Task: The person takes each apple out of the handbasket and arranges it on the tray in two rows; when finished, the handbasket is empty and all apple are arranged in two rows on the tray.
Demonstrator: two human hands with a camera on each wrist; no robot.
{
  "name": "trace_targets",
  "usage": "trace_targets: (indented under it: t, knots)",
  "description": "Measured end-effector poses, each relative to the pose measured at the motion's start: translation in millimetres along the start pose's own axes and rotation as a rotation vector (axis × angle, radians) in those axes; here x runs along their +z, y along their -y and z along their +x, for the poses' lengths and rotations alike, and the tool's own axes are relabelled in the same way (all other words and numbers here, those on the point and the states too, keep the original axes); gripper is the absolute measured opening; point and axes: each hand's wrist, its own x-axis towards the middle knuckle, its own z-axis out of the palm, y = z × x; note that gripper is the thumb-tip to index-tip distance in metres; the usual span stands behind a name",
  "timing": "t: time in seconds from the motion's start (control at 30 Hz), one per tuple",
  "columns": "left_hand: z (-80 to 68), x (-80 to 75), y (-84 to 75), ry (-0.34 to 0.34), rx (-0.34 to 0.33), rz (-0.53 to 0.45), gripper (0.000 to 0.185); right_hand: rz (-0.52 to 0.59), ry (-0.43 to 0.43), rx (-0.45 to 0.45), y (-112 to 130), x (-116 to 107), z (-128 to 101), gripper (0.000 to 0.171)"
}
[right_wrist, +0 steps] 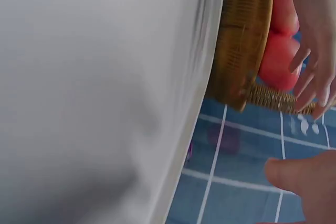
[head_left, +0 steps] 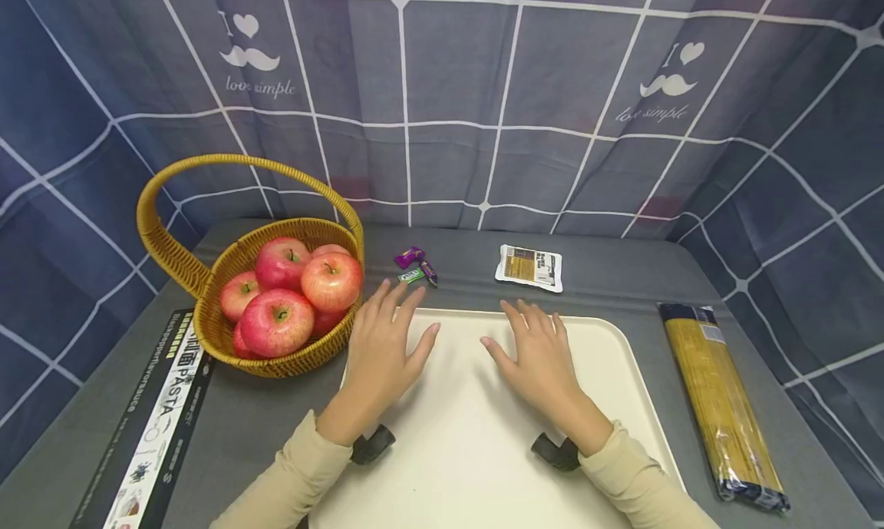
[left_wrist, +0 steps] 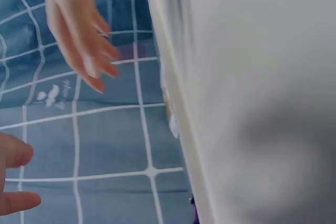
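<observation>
Left hand [head_left: 384, 343] and right hand [head_left: 536, 350] lie flat, side by side, fingers spread

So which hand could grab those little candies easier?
Probably the left hand. Its fingertips lie just short of the candies, beside the basket. The right hand rests farther away on the tray, nearer the white packet.

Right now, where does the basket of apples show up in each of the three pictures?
Head view: the basket sits left of centre on the grey table, beside the left hand.
Left wrist view: the basket is not in it.
Right wrist view: the basket is at the top, right of centre, seen sideways, with the apples next to it.
Shared landmark: the white tray.
</observation>
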Motion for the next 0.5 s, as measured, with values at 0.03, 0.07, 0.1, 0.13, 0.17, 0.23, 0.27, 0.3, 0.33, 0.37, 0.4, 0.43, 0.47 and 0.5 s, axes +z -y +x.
trace_targets:
  t: [0.03, 0.07, 0.1, 0.13, 0.17, 0.23, 0.27, 0.3, 0.33, 0.37, 0.4, 0.43, 0.47, 0.5]
  knots:
    - [-4.2, -5.5, 1.0, -0.035, 0.006, -0.026, 0.046, 0.019, -0.007, -0.011, 3, 1, -1, 0.059]
    - [-8.4, -11.0, 2.5, -0.075, 0.009, -0.055, 0.043, 0.038, -0.012, -0.024, 7, 2, -2, 0.056]
    - [-12.4, -16.4, 4.6, -0.126, 0.015, -0.088, 0.040, 0.055, -0.016, -0.036, 11, 3, -3, 0.054]
    - [-16.4, -21.3, 7.8, -0.186, 0.023, -0.122, 0.037, 0.072, -0.018, -0.048, 15, 4, -3, 0.052]
    - [-20.5, -26.4, 11.5, -0.249, 0.029, -0.153, 0.034, 0.088, -0.018, -0.061, 19, 6, -4, 0.050]
    - [-28.0, -35.1, 21.3, -0.403, 0.030, -0.208, 0.031, 0.111, -0.016, -0.092, 27, 11, -6, 0.048]
    - [-31.7, -38.8, 27.6, -0.485, 0.016, -0.230, 0.030, 0.123, -0.016, -0.108, 32, 14, -6, 0.046]
    - [-35.4, -42.3, 34.6, -0.561, -0.014, -0.247, 0.029, 0.133, -0.017, -0.128, 36, 17, -7, 0.045]
    - [-39.8, -46.2, 42.3, -0.621, -0.068, -0.261, 0.029, 0.148, -0.017, -0.148, 42, 20, -8, 0.044]
    - [-44.2, -50.4, 50.4, -0.665, -0.144, -0.270, 0.029, 0.161, -0.016, -0.170, 47, 23, -8, 0.043]
    - [-48.5, -54.1, 59.3, -0.697, -0.229, -0.278, 0.030, 0.172, -0.015, -0.192, 52, 25, -9, 0.042]
    - [-52.7, -57.9, 68.7, -0.708, -0.327, -0.282, 0.031, 0.185, -0.015, -0.214, 58, 28, -9, 0.042]
    - [-56.8, -61.2, 77.8, -0.704, -0.431, -0.285, 0.031, 0.196, -0.013, -0.236, 64, 30, -10, 0.041]
    - [-60.5, -64.2, 86.6, -0.681, -0.536, -0.289, 0.033, 0.208, -0.010, -0.258, 71, 33, -10, 0.041]
